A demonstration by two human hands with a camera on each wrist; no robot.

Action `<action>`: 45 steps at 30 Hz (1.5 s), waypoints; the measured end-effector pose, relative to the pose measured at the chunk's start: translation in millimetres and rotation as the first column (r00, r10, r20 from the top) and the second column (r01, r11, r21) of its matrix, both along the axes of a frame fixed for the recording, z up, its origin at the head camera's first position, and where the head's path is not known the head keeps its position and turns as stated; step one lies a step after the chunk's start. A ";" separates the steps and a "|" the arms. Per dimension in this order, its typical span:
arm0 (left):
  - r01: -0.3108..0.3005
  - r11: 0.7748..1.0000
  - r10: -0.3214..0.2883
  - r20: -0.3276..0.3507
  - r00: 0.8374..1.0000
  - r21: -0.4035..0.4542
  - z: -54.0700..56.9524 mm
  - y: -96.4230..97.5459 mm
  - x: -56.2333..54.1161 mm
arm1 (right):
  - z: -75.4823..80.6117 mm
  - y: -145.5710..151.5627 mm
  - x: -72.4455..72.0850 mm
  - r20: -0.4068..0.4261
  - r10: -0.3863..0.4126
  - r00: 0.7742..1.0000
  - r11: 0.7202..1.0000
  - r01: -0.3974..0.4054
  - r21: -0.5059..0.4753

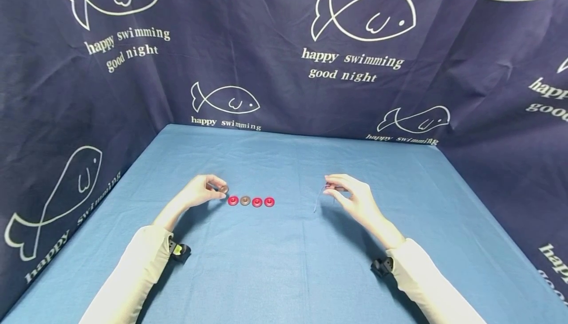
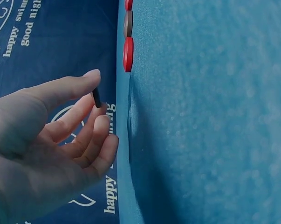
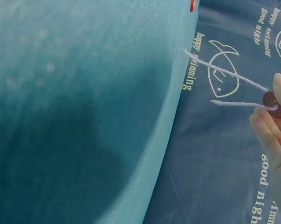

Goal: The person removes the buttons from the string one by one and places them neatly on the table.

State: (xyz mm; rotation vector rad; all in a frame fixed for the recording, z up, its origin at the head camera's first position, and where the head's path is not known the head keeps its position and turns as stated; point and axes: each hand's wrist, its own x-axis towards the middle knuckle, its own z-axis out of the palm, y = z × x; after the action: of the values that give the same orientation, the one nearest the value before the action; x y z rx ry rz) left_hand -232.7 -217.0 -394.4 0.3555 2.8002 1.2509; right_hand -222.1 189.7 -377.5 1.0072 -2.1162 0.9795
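Between thumb and fingertips my left hand (image 1: pixel 197 192) pinches a brown button (image 1: pixel 224 189), held just above the left end of a row on the cloth. That row has a red button (image 1: pixel 233 200), a brown one (image 1: pixel 245 200), then a red one (image 1: pixel 257 202) and another red one (image 1: pixel 269 201). Seen edge-on in the left wrist view, the pinched button (image 2: pixel 96 99) is a thin dark disc. On the other side, my right hand (image 1: pixel 358 198) pinches a dark brown button (image 3: pixel 270 100) with a lilac string (image 3: pixel 229 73) through it; two loose ends stick out.
A blue cloth (image 1: pixel 248 260) covers the table, slightly wrinkled. Behind it and along both sides hangs a dark blue curtain (image 1: pixel 275 33) with white fish drawings and lettering. A black wrist camera (image 1: pixel 382 267) sits below the right sleeve, another (image 1: pixel 181 253) by the left.
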 end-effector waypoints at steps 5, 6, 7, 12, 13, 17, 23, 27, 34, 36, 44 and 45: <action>0.002 1.000 -0.001 0.026 1.000 -0.015 -0.9 0.6 0.9 | -1.5 0.2 0.4 0.006 0.002 1.000 1.000 -0.002 -0.001; 0.003 1.000 -0.003 0.032 0.999 -0.022 -1.0 0.6 1.1 | -1.6 0.2 0.4 0.007 0.003 1.000 1.000 -0.003 -0.002; 0.004 1.000 -0.003 0.040 0.999 -0.028 -1.1 0.6 1.2 | -1.9 0.3 0.3 0.008 0.003 1.000 1.000 -0.003 -0.001; 0.015 0.999 -0.013 0.047 0.999 -0.047 -1.3 -0.1 2.2 | -2.5 0.3 0.2 0.008 0.011 1.000 1.000 -0.011 -0.003; 0.018 0.999 -0.015 0.048 0.999 -0.045 -1.0 0.0 2.5 | -2.6 0.3 0.2 0.009 0.014 1.000 1.000 -0.014 -0.003; 0.019 0.999 -0.017 0.065 0.998 -0.040 0.0 1.3 3.3 | -2.8 0.3 0.4 0.012 0.023 1.000 1.000 -0.023 -0.007; 0.034 0.998 -0.031 0.062 0.998 -0.058 0.7 1.7 2.9 | -2.0 -0.1 0.8 0.008 0.014 1.000 1.000 -0.014 -0.006; 0.029 0.996 -0.023 0.081 0.996 -0.082 -0.4 1.3 2.1 | -1.4 -0.2 0.7 0.009 0.012 1.000 1.000 -0.011 -0.003; 0.032 0.994 -0.019 0.123 0.992 -0.100 -2.0 1.0 3.0 | -2.1 0.0 -0.9 0.004 0.025 1.000 1.000 -0.025 -0.006; 0.022 0.992 -0.006 0.128 0.992 -0.120 -1.3 1.3 3.3 | -2.3 0.0 -1.4 -0.003 0.024 1.000 1.000 -0.024 -0.004; -0.019 0.984 0.039 0.114 0.993 -0.176 0.7 1.0 3.3 | -2.0 -0.4 -0.3 0.024 0.016 1.000 1.000 -0.016 0.003; -0.018 0.984 0.039 0.113 0.993 -0.177 0.4 0.8 3.1 | -1.8 -0.5 -0.2 0.025 0.016 1.000 1.000 -0.016 0.003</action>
State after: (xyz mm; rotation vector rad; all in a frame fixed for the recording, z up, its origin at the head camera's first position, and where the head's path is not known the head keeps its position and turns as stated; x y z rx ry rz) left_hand -229.6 -216.3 -394.0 0.2254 2.7967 0.9845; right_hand -222.3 189.2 -379.3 1.0202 -2.1336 1.0011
